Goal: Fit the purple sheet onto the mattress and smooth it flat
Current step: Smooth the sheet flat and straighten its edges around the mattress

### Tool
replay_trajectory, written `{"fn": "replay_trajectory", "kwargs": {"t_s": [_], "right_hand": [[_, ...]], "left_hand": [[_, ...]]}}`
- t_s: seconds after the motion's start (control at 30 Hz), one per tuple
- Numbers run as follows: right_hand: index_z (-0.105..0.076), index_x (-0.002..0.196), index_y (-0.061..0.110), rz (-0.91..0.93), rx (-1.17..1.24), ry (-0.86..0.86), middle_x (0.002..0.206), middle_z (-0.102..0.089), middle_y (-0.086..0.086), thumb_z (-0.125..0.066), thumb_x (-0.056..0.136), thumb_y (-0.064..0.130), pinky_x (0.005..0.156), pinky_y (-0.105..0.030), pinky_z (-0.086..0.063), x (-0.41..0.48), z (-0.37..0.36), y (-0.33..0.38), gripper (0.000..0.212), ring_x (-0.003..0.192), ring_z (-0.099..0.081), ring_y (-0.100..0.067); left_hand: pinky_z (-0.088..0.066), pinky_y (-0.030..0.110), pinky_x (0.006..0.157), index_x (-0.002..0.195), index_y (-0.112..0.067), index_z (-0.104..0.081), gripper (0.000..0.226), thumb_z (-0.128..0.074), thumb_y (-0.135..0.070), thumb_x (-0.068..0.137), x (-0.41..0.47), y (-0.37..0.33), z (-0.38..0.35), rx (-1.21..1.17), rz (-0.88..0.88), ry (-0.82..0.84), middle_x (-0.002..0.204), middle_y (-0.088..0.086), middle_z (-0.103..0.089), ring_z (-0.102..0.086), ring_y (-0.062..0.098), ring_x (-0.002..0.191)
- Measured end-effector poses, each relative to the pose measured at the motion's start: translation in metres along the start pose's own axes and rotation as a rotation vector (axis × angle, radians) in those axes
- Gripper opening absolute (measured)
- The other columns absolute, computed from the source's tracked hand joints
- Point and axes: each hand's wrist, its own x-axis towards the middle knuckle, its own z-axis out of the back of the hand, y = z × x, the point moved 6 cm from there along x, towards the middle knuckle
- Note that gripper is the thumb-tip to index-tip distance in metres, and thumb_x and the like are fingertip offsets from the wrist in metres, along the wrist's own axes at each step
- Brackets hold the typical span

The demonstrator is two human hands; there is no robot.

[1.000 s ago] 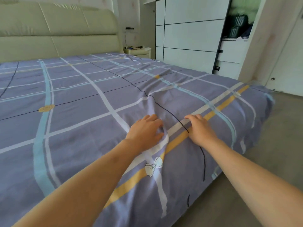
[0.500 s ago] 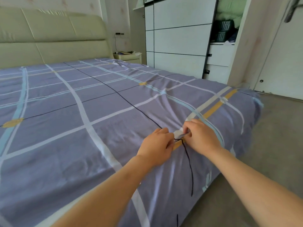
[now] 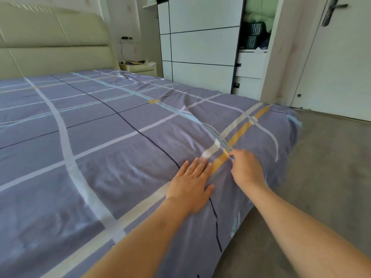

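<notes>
Left hand [image 3: 190, 189] flattened onto sheet [image 3: 120, 153].

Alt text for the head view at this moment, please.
A person's left hand presses flat on the purple sheet near the bed's edge while the right hand pinches the fabric beside it at a yellow stripe. Shallow wrinkles show around the hands; a cream headboard and white wardrobe stand behind.

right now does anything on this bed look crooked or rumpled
Yes. The purple sheet is not flat: a raised fold runs away from the right hand, which pinches the fabric, and shallow creases lie beside the left hand pressing flat on it. The far corner near the nightstand is bunched too.
</notes>
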Motion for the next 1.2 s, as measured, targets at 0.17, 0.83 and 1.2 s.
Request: {"fn": "replay_trajectory", "kwargs": {"t_s": [0.17,0.83,1.2], "right_hand": [[-0.051,0.136,0.021,0.148,-0.030,-0.005,0.107,-0.053,-0.009,-0.044,0.088,-0.004,0.075,-0.039,-0.046,-0.003,0.017,0.000,0.055,0.110,-0.047,-0.030],[-0.052,0.123,0.020,-0.114,-0.054,0.265,0.132,-0.052,-0.006,-0.040,0.097,0.042,0.090,-0.041,-0.044,0.065,0.020,-0.072,0.036,0.117,-0.051,-0.028],[-0.025,0.148,0.027,-0.241,-0.115,0.637,0.151,-0.037,0.005,-0.034,0.087,0.066,0.110,-0.049,-0.031,0.084,0.002,-0.060,0.073,0.136,-0.040,-0.026]], "left_hand": [[0.014,0.040,0.117,0.151,-0.034,-0.004,0.053,-0.001,-0.042,0.099,0.002,-0.008,0.005,0.076,-0.087,-0.041,0.161,-0.011,0.005,0.012,0.016,0.148],[0.005,0.044,0.118,0.151,-0.031,0.005,0.094,-0.050,-0.063,0.083,0.045,-0.020,0.004,0.117,-0.117,0.254,0.160,0.001,0.013,0.010,0.023,0.148],[-0.017,0.041,0.115,0.147,-0.035,-0.026,0.061,-0.041,-0.056,0.091,0.092,0.019,0.059,-0.152,-0.064,0.214,0.156,-0.004,-0.022,-0.018,0.020,0.144]]}}
